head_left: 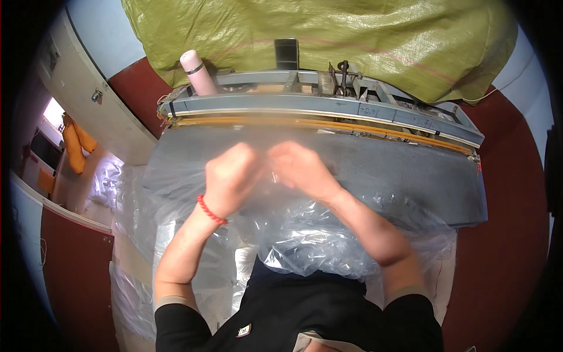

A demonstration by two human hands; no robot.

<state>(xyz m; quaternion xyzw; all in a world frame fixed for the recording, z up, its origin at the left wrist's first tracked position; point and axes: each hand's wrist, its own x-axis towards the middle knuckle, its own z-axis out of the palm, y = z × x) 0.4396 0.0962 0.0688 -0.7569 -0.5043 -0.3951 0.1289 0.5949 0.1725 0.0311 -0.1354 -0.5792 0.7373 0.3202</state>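
Over the dark grey worktop [410,170], my left hand [230,176] and my right hand [300,170] are raised close together, a small gap between them. Both look closed, fingers bent in a pinch on a clear plastic sheet [328,240]. Motion blurs the fingertips, and the film looks hazy around them. The sheet falls in shiny creases over the worktop's near edge and against my body. A red beaded bracelet [211,210] circles my left wrist.
Behind the worktop runs a grey metal frame [246,104] with an orange-yellow strip. A pink flask [199,73], a dark phone-like slab [287,54] and a black metal clamp [343,76] stand there. A yellow-green tarp [328,23] hangs behind. More plastic [132,299] lies left, near a door [97,76].
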